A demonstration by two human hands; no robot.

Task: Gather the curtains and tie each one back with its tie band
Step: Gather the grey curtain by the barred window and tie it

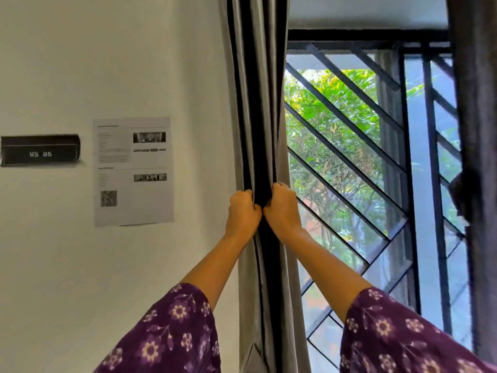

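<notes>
Both the left hand (243,209) and the right hand (282,207) curl tight around the grey curtain (259,103), squeezing its folds into one thick bunch between the wall (53,63) and the window (347,122). I think that keeps it neat for tying. No tie band shows.

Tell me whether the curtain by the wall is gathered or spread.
Gathered: the curtain hangs bunched in narrow folds, gripped between the left hand and right hand, leaving the window grille uncovered.
</notes>
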